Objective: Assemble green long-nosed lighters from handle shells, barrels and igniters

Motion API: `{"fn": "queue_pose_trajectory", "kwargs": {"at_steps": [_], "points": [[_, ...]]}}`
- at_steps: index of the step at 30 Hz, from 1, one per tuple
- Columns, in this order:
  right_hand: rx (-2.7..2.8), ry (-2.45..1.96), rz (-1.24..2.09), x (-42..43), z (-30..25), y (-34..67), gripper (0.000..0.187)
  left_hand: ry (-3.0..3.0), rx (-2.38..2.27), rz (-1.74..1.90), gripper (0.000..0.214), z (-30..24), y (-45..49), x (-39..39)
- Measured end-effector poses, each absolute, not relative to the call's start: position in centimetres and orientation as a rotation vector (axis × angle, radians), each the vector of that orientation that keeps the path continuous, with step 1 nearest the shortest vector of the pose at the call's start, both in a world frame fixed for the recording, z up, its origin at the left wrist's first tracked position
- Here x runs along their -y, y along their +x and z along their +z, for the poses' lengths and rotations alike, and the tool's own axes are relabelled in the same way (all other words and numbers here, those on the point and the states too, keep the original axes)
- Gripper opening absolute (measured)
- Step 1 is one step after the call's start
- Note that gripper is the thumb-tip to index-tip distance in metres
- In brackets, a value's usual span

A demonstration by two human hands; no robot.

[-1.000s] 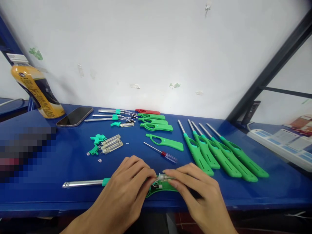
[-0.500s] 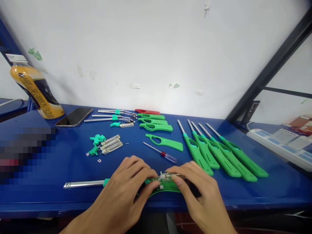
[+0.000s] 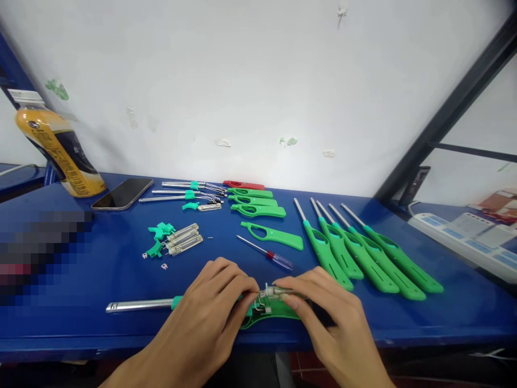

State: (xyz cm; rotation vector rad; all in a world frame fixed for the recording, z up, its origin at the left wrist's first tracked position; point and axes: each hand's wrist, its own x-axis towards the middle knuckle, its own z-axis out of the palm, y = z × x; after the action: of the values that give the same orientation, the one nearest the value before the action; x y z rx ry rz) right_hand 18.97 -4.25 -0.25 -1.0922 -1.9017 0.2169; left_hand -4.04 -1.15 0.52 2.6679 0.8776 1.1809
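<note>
An opened green gas lighter [image 3: 278,310] lies near the table's front edge, its metal barrel [image 3: 139,305] pointing left. Inside the shell, a thin white tube and a small block show. My right hand [image 3: 329,310] pinches a clear fuel tank [image 3: 275,291] between thumb and fingers, over the shell's right part. With thumb and forefinger pressed together, my left hand [image 3: 214,312] is at the tank's left end; what sits between those fingertips is hidden. The left hand also covers the lighter's middle.
Beyond my hands lie a screwdriver [image 3: 266,253], green shell halves [image 3: 272,235] and a red one [image 3: 243,185]. Several assembled lighters [image 3: 363,253] lie to the right. Clear tanks [image 3: 184,239], teal triggers [image 3: 161,230], metal barrels [image 3: 173,198], a phone [image 3: 123,194] and a bottle [image 3: 60,151] are on the left.
My left thumb has drawn up and back from the shell's inside to meet the forefinger, exposing more of the white tube and block. My right hand has barely moved.
</note>
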Motion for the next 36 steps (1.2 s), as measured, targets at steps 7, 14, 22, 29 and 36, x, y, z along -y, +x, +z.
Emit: {"fn": "queue_pose_trajectory", "kwargs": {"at_steps": [7, 14, 22, 29, 36], "points": [[1.927, -1.086, 0.21, 4.3, 0.0, 18.9, 0.019, 2.682, -0.883, 1.184, 0.017, 0.5, -4.0, 1.0], [1.917, -1.249, 0.227, 4.4, 0.0, 18.9, 0.023, 2.749, -1.003, 1.17, 0.029, 0.2, -4.5, 2.0], [1.964, -1.311, 0.283, 4.5, -0.1, 19.2, 0.03, 2.701, -0.919, 1.115, 0.021, 0.1, -4.5, 2.2], [1.949, -1.318, 0.284, 4.5, -0.3, 19.4, 0.029, 2.753, -0.971, 1.096, 0.032, 0.2, -5.1, 2.3], [1.926, -1.331, 0.289, 4.5, -0.5, 19.3, 0.029, 2.79, -1.001, 0.96, 0.032, 1.0, -6.5, 1.5]]}}
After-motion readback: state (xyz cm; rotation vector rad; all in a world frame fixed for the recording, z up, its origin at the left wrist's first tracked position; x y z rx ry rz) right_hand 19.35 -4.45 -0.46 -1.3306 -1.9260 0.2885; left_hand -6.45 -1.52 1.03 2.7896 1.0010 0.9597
